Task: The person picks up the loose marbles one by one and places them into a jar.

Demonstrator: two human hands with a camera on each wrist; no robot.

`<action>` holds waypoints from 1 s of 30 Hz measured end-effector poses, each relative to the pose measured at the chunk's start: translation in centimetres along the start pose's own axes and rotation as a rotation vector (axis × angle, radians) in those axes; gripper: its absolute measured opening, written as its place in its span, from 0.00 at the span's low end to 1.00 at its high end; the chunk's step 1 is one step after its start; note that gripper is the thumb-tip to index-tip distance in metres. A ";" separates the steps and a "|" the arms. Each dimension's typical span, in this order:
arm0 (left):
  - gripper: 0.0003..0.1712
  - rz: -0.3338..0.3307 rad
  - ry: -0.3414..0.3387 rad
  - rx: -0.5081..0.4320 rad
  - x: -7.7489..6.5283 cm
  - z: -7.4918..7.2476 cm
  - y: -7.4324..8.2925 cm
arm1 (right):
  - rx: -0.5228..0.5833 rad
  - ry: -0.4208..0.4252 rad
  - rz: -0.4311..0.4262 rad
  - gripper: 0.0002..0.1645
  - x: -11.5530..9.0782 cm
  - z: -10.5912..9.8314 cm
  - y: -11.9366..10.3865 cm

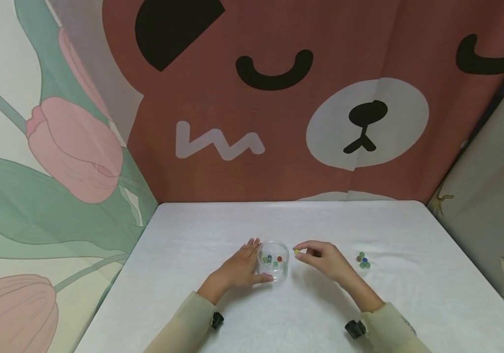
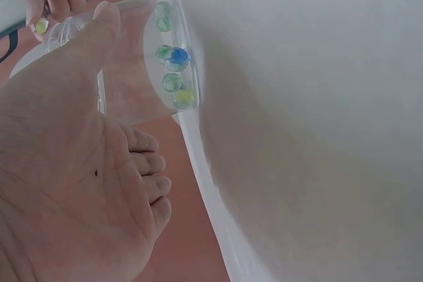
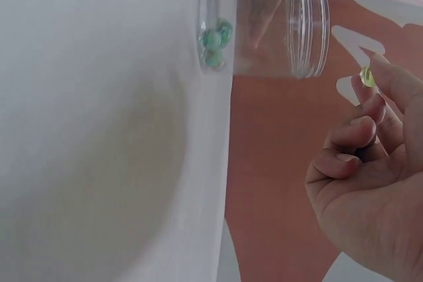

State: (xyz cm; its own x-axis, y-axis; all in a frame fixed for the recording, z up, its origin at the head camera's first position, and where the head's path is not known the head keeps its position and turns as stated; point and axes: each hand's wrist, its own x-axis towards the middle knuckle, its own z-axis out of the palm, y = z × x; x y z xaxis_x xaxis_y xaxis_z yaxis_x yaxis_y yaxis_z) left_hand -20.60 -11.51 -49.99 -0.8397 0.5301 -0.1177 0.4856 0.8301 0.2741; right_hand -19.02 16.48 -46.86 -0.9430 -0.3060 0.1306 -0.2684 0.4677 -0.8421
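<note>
A clear, open-topped plastic jar point(image 1: 273, 273) stands upright on the table with several glass marbles point(image 2: 173, 82) on its bottom. My left hand point(image 1: 244, 267) holds the jar from its left side, thumb at the front and fingers toward the back. Just right of the jar's rim, my right hand point(image 1: 328, 262) pinches a yellow marble point(image 3: 367, 76) between thumb and index finger. That marble is apart from the jar, at about rim height in the right wrist view. The other fingers of the right hand are curled in.
To the right of my right hand, a small cluster of loose marbles point(image 1: 363, 261) lies on the white-covered table point(image 1: 216, 223). Behind the table hangs a brown bear-print cloth point(image 1: 216, 181), and a floral cloth point(image 1: 75, 147) covers the left side.
</note>
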 end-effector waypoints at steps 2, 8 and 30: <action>0.63 0.000 -0.002 -0.002 0.0 0.0 0.0 | 0.002 0.001 -0.002 0.14 0.2 0.2 -0.3; 0.63 -0.005 -0.007 -0.005 0.0 -0.1 0.0 | 0.023 -0.002 -0.010 0.13 0.7 1.0 -0.7; 0.62 0.012 0.004 0.004 0.0 -0.1 0.1 | 0.063 -0.045 -0.031 0.14 1.9 3.5 -0.2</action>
State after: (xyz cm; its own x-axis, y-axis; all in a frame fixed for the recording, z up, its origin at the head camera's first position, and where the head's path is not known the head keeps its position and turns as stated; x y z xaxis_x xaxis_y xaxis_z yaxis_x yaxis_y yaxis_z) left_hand -20.59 -11.48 -49.92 -0.8344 0.5399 -0.1109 0.4970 0.8240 0.2719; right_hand -20.09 12.89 -48.23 -0.9244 -0.3568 0.1346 -0.2828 0.4048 -0.8696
